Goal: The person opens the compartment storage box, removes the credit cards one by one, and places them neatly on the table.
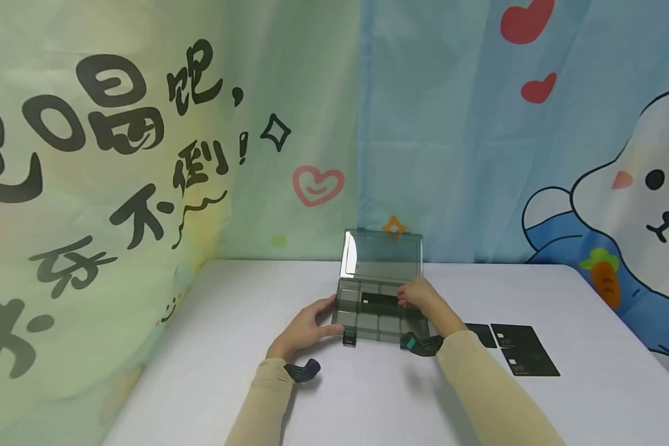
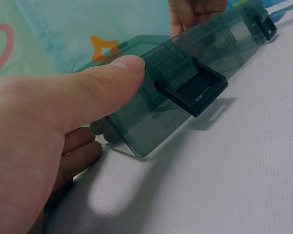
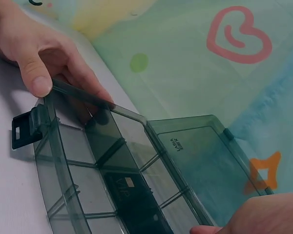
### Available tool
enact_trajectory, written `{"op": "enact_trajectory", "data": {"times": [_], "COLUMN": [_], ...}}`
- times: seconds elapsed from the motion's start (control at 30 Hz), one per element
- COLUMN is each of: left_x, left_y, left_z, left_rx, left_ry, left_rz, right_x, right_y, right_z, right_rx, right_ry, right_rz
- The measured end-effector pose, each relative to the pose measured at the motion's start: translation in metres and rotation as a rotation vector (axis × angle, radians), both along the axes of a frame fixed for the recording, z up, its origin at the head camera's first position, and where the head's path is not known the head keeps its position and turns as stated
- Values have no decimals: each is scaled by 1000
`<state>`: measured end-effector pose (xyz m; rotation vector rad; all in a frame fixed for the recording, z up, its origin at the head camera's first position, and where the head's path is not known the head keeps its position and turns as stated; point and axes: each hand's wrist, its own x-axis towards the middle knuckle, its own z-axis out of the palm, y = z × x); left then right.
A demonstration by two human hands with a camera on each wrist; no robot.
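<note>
A translucent dark-green compartment box (image 1: 368, 322) stands on the white table with its clear lid (image 1: 379, 255) raised at the back. My left hand (image 1: 306, 328) grips its left end, thumb on the front edge (image 2: 129, 63) and fingers around the side. A black card (image 1: 376, 299) marked VIP (image 3: 124, 187) lies across the compartments, along a middle row. At the card's right end, my right hand (image 1: 420, 297) pinches it with curled fingers; the right wrist view shows only part of this hand (image 3: 263, 217). Two black latches, one (image 2: 198, 92) near my left thumb, hang at the box front.
Several black VIP cards (image 1: 529, 361) lie on the table (image 1: 201, 384) to the right of the box, one partly behind my right forearm. A printed curtain (image 1: 451, 155) hangs along the table's back edge. Dark wrist devices (image 1: 303, 371) sit on both wrists.
</note>
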<state>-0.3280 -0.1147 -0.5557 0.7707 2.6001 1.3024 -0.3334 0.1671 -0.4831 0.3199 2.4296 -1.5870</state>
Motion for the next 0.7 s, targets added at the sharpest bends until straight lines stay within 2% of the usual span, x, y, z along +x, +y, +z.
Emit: {"op": "enact_trajectory", "data": {"times": [0.13,0.37,0.6,0.7], "left_x": [0,0,1,1], "left_y": [-1,-2,0,-1], "left_z": [0,-2,-2,-1], "left_rx": [0,16,28,19], "left_ry": [6,9,1,7], "left_rz": [0,3,-9,-6], "right_x": [1,4,4,1], "right_y": [1,-1,-2,-1], "right_z": [-1,1,-3,-3], "right_rx": [26,-8,93,72], "right_ry": [-7,-11,13,5], "right_rz": [16,49,22,22]}}
